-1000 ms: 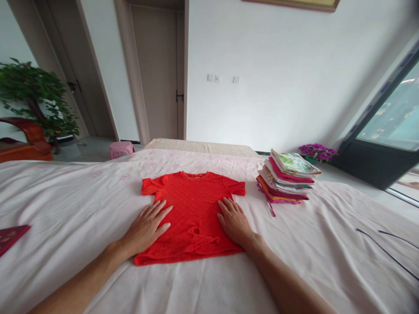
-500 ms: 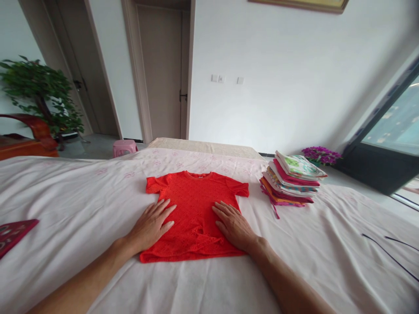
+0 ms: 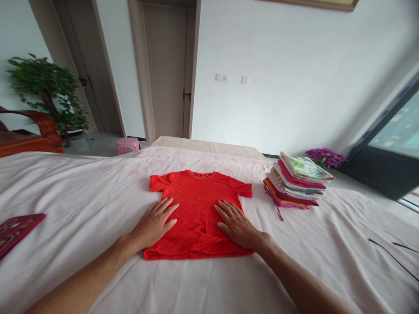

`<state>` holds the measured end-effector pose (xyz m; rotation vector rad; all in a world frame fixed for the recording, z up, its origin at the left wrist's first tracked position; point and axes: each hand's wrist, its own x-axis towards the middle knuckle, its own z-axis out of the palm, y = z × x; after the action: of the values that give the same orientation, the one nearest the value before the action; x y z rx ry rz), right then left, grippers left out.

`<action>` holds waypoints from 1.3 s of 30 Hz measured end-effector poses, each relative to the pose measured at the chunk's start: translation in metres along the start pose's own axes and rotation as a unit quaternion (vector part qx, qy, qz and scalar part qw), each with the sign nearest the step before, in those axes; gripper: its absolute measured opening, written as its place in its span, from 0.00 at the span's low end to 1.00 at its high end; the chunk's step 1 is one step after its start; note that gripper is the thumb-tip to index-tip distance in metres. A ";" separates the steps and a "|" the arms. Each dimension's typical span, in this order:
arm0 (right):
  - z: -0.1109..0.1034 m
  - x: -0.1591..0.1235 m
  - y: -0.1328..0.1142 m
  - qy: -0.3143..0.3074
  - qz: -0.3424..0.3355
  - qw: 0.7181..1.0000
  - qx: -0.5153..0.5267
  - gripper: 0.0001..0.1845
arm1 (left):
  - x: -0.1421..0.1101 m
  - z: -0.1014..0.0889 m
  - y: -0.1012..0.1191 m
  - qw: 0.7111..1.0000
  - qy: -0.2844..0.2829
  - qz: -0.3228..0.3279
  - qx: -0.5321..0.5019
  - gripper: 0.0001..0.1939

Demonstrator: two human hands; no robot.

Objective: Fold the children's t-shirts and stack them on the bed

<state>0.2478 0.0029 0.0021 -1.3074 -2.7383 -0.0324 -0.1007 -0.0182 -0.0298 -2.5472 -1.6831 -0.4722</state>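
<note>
A red short-sleeved T-shirt (image 3: 199, 196) lies spread on the pale sheet, its collar pointing away from me and its hem towards me. Flat on its left side rests my left hand (image 3: 157, 220), open, fingers stretched out. My right hand (image 3: 234, 222) lies open on the right side of the shirt, fingers slightly apart. Between the hands, the cloth is rumpled near the lower middle, and small creases run along the hem. Neither hand grips the fabric.
Right of the shirt stands a stack of folded clothes (image 3: 294, 183). A dark red patterned item (image 3: 19, 231) lies at the left edge, and dark cords (image 3: 389, 255) at the right. Beyond the white sheet (image 3: 98, 192) are a pink stool (image 3: 127, 145), a potted plant (image 3: 49, 87) and purple flowers (image 3: 325, 157).
The whole view has shifted slightly, so things appear a little further right. Both hands stay flat on the shirt, with almost no movement against it.
</note>
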 end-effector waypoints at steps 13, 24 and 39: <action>-0.019 0.049 -0.028 0.028 0.035 0.993 -0.113 0.17 | 0.008 -0.006 -0.008 0.994 0.047 -0.028 -0.093 0.20; 0.004 0.063 -0.026 0.092 0.131 0.982 -0.098 0.11 | 0.044 -0.022 -0.068 0.932 0.142 -0.327 -0.061 0.24; 0.013 0.059 -0.016 0.137 0.125 0.980 -0.078 0.09 | 0.120 -0.006 -0.103 0.870 0.069 -0.476 -0.106 0.22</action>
<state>0.1974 0.0398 -0.0038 -1.5479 -2.3663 -0.3821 -0.1520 0.1286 -0.0035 -1.5115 -2.8504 -0.8727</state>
